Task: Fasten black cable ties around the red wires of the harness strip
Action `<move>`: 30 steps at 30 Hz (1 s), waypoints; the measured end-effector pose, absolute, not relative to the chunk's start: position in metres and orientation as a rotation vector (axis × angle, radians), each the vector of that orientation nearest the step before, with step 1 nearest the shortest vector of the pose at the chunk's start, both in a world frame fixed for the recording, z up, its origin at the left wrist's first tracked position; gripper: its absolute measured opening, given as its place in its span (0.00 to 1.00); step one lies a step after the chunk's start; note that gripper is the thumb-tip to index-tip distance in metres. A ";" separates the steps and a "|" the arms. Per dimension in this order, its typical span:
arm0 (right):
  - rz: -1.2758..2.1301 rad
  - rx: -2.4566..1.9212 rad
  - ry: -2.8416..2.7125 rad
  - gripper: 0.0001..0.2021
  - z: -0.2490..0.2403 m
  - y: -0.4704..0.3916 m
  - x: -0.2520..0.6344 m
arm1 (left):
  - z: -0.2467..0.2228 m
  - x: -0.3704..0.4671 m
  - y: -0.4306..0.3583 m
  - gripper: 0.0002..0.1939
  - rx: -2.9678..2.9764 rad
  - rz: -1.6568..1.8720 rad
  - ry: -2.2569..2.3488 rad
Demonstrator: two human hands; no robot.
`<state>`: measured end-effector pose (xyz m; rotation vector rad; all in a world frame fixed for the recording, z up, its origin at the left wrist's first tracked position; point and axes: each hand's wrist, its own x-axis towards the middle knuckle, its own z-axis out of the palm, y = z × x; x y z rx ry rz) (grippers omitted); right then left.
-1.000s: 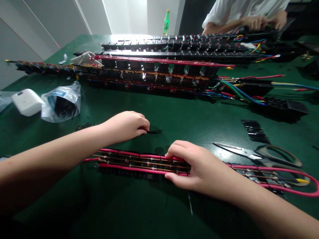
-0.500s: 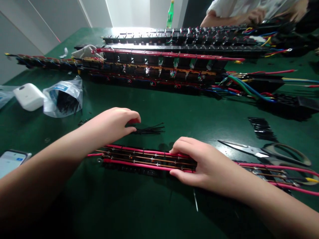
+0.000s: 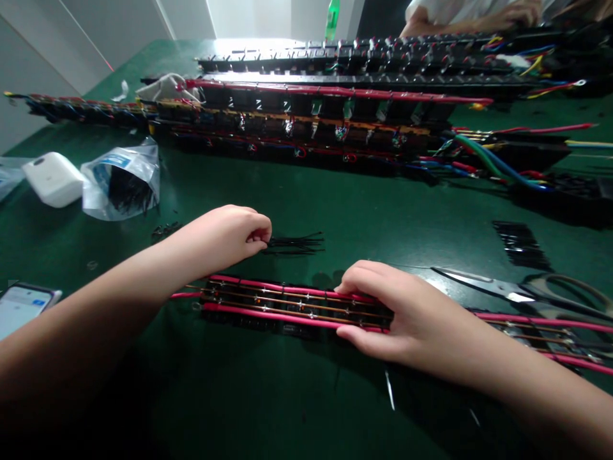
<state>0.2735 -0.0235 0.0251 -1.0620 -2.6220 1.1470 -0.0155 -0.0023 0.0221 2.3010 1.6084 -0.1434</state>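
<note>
My left hand (image 3: 239,231) is pinched at the near end of a small bunch of black cable ties (image 3: 299,243) lying on the green table. Its thumb and forefinger meet there; how many ties are between them is too small to make out. My right hand (image 3: 383,310) is wrapped over a long black wired strip (image 3: 287,305), thumb on the near edge and fingers on the far edge. Pink-red wires run along both edges of the strip, with thin brown rods and shiny solder points between. The palm hides part of the strip.
Scissors (image 3: 517,292) lie beyond my right forearm, near a row of black ties (image 3: 521,245). On the left are an open plastic bag (image 3: 119,182), a white case (image 3: 53,180) and a phone (image 3: 26,308). Larger wired assemblies (image 3: 306,118) span the back; a person's arm (image 3: 479,24) shows behind.
My left thumb and forefinger, apart before, have closed at the end of the cable ties. My right hand keeps its grip on the strip. The whole view has shifted slightly.
</note>
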 end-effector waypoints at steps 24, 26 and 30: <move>1.153 -1.078 -2.613 0.08 0.026 -0.025 0.273 | 0.036 -0.007 -0.015 0.09 2.384 0.056 1.700; 1.153 -1.079 -2.613 0.08 0.027 -0.025 0.273 | 0.039 -0.002 -0.020 0.09 2.390 0.102 1.691; 1.186 -1.098 -2.593 0.08 0.028 -0.024 0.272 | 0.046 0.005 -0.030 0.09 2.409 0.209 1.617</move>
